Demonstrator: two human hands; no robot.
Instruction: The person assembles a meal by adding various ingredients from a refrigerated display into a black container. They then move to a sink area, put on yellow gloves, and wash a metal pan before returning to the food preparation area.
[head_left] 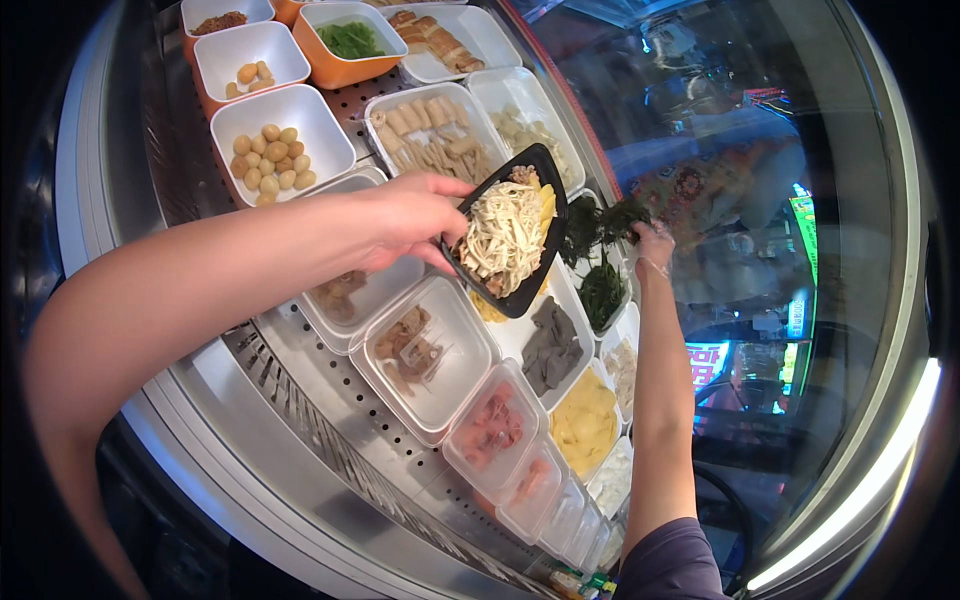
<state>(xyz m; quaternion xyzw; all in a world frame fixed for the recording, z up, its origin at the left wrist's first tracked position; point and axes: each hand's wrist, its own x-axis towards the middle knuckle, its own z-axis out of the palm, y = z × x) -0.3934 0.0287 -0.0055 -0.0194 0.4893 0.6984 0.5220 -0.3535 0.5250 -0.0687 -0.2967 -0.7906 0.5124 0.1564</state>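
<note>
Counter [300,420]: a steel display case is spread from upper left to bottom centre, filled with white tubs of food.
Black tray [510,235]: held tilted at frame centre, piled with pale shreds.
Left hand [415,215]: clamped on the tray's left rim.
Right hand [652,245]: right of the tray, closed on dark greens [600,225].

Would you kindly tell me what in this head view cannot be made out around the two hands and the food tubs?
- Left hand: its fingers under the black tray are hidden by the tray.
- Right hand: fingertips are buried in the dark leafy greens.
- Tub behind the tray: partly covered by the tray, contents unclear.
- Small tubs at the lower edge: too small and bent by the fisheye to identify.
</note>
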